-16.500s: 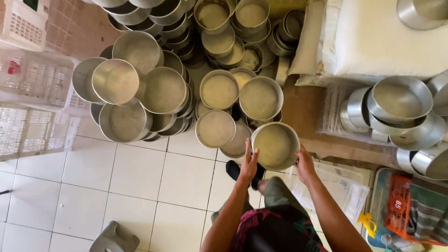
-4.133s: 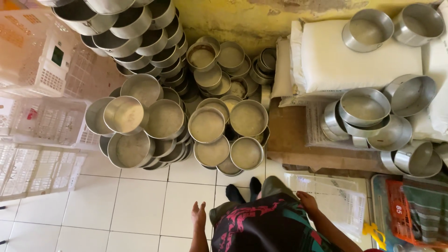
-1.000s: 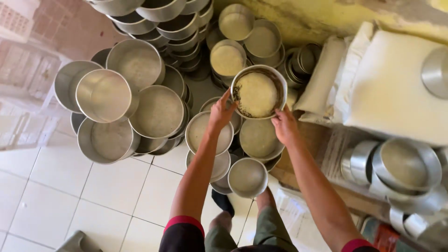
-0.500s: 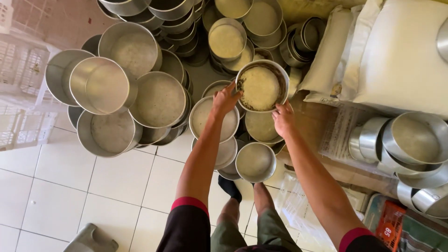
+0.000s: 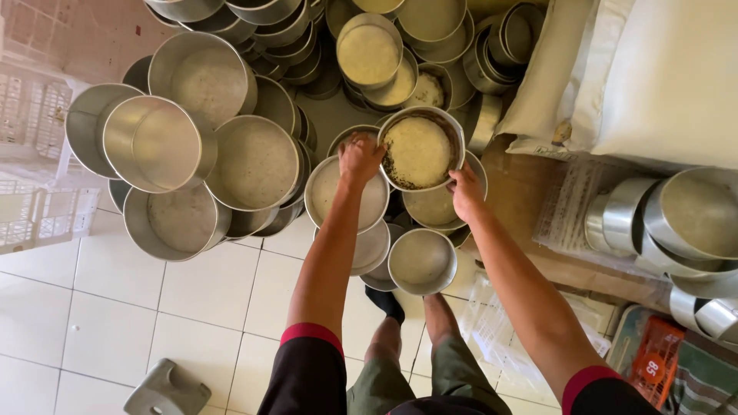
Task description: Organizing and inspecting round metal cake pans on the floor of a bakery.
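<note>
I hold a round metal baking pan [image 5: 419, 148] with a crusty, pale inside over stacks of similar pans. My left hand [image 5: 360, 157] grips its left rim and my right hand [image 5: 466, 192] grips its lower right rim. Under it stand stacked pans [image 5: 347, 196] and a smaller pan [image 5: 421, 261] nearer my feet. My legs and a dark sock show below.
Large metal pans [image 5: 254, 161] are stacked at the left, smaller stacks [image 5: 369, 54] at the top. White sacks [image 5: 669, 77] lie at the right above more pans [image 5: 692, 215]. White plastic crates [image 5: 34, 146] stand at the far left. A grey stool [image 5: 165, 392] sits on the tiled floor.
Both hands have lowered the crusty pan a little toward the stacks in the middle; the view has shifted slightly.
</note>
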